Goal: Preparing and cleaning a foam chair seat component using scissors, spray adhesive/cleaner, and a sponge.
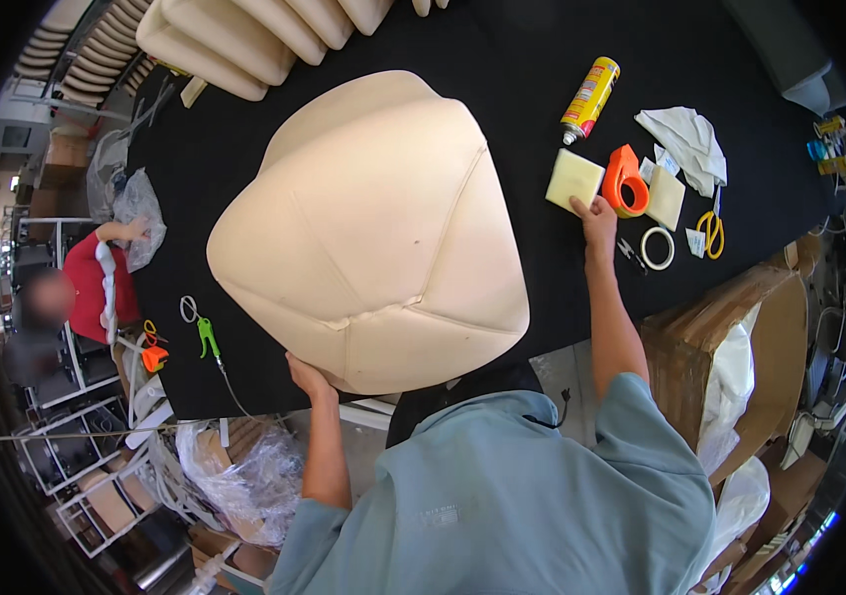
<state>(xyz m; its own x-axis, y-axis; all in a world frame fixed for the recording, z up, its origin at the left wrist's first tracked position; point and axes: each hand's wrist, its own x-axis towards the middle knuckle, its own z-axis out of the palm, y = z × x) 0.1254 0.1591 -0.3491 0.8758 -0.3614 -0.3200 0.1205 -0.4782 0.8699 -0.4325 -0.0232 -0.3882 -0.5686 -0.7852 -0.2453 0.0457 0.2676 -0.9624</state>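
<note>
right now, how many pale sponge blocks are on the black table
2: one sponge block at the right hand, the other block just right of the orange tape dispenser.

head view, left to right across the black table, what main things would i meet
Green air gun, beige padded shell, pale yellow block, orange tape dispenser, cream block, yellow-handled scissors.

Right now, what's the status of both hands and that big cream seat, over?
Left hand at near edge of seat. Right hand touching yellow sponge. Seat on black table. Orange tape dispenser close beside sponge.
</note>
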